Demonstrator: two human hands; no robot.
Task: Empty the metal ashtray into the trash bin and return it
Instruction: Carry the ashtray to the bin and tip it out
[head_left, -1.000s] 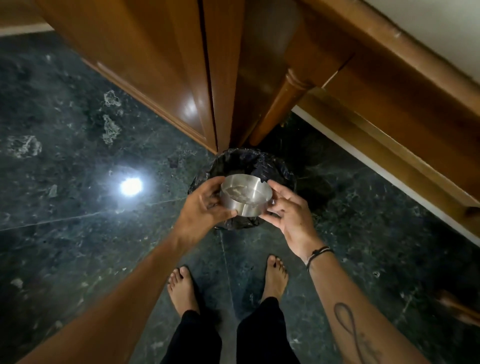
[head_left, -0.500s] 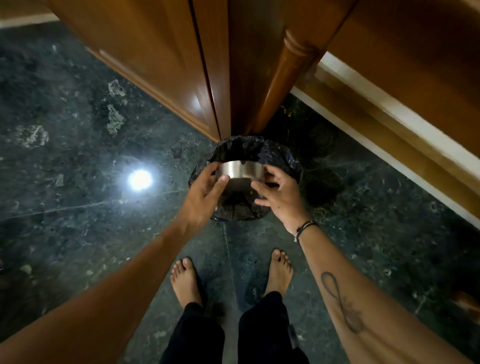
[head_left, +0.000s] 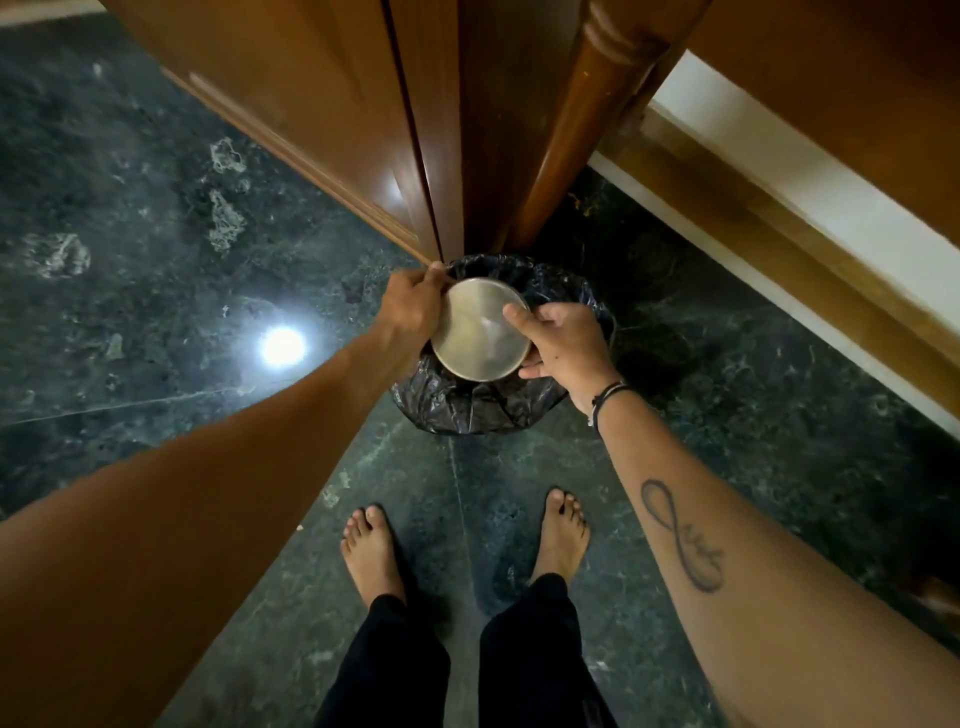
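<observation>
The round metal ashtray (head_left: 478, 332) is turned upside down, its flat underside facing me, right over the mouth of the trash bin (head_left: 467, 410), which is lined with a black plastic bag. My left hand (head_left: 413, 306) grips the ashtray's left rim. My right hand (head_left: 563, 345) holds its right rim, thumb on the underside. The inside of the ashtray and most of the bin's opening are hidden behind the ashtray.
The bin stands on dark green marble floor (head_left: 156, 291) against a wooden cabinet corner (head_left: 363, 130) and a turned wooden leg (head_left: 576, 130). A wooden rail and white wall (head_left: 810, 208) run along the right. My bare feet (head_left: 371, 551) stand just in front of the bin.
The ashtray went from upright with ash visible, through tilted on its side, to fully inverted over the bin. Both hands rotated with it and lowered closer to the bin.
</observation>
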